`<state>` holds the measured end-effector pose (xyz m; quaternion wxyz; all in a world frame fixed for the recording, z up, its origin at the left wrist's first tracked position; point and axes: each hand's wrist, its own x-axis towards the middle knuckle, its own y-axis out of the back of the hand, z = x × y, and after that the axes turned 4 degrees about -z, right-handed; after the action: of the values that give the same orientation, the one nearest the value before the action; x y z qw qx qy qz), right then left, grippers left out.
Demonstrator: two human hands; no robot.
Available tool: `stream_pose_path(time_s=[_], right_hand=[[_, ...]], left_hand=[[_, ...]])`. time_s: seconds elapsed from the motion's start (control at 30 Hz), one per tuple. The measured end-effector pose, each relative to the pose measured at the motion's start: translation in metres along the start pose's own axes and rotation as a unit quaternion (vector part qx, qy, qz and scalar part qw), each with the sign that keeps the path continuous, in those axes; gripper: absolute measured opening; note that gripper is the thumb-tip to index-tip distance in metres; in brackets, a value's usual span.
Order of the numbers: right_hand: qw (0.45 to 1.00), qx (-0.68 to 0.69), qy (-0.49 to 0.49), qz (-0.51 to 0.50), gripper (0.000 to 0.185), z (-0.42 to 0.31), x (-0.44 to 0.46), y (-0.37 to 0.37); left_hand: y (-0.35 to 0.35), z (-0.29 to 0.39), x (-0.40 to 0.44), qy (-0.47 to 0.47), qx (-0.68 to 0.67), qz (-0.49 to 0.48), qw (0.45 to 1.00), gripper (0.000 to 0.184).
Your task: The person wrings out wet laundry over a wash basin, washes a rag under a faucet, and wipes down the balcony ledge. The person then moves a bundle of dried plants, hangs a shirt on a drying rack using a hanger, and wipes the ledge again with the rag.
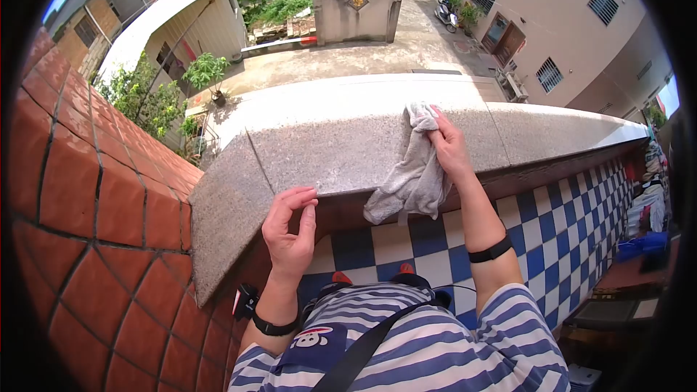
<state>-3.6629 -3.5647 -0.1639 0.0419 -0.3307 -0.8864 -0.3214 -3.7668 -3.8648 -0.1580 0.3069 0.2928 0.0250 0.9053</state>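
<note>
1. Centre of the frame: my right hand point(451, 149) grips a grey cloth point(415, 178), bunched on the speckled stone ledge point(327, 149), lower end hanging over its near edge.
2. Left of centre: my left hand point(289, 238), well apart from the right, fingers loosely curled, thumb just beside fingertips, near ledge edge.
3. Left side: red-brown tiled wall point(120, 199).
4. Lower right: blue-and-white checkered floor point(581, 225).
5. Upper right: parked scooter point(446, 14).
</note>
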Motion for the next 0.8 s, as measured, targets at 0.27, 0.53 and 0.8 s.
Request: stream_pose_path(time_s=[0.27, 0.53, 0.8], right_hand=[[0.98, 0.151, 0.119, -0.044, 0.032, -0.091, 0.02, -0.067], [0.963, -0.207, 0.145, -0.094, 0.067, -0.114, -0.058, -0.123], [0.928, -0.308, 0.19, -0.085, 0.055, -0.064, -0.069, -0.145]], left_hand=[[-0.04, 0.016, 0.037, -0.007, 0.014, 0.006, 1.0, 0.035], [-0.012, -0.021, 0.076, 0.207, 0.204, -0.138, 0.947, 0.055], [-0.065, -0.064, 0.107, 0.309, 0.489, -0.138, 0.804, 0.08]])
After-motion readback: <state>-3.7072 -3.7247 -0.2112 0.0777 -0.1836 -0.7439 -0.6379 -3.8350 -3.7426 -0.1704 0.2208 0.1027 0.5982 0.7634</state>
